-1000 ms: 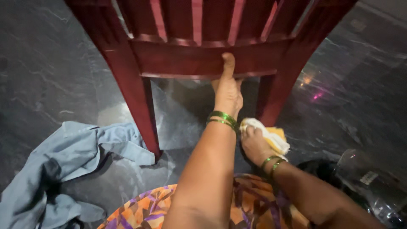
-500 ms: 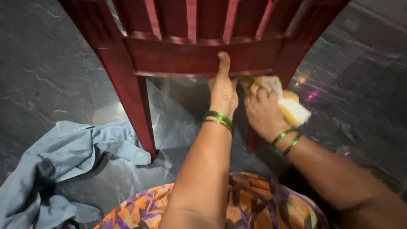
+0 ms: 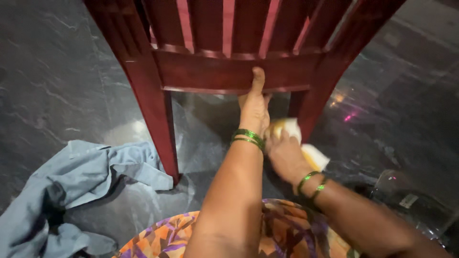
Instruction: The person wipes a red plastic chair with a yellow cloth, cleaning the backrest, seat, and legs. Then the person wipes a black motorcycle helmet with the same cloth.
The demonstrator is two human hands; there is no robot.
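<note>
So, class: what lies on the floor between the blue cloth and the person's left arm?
In the head view, the chair's red leg stands between them, on dark floor.

Both my arms reach forward under the chair (image 3: 229, 71).
My left hand (image 3: 253, 107) grips the chair's front rail, thumb up against its face, wrist straight. My right hand (image 3: 285, 153) sits lower, beside the chair's right front leg, fingers curled closed around a yellow sponge (image 3: 313, 155).

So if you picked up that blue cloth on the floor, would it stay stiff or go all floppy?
Probably floppy: the blue cloth lies crumpled in soft folds on the dark floor. It looks thin, so likely light for its size. It would probably slide rather than roll if pushed, since the floor looks shiny and smooth.
</note>
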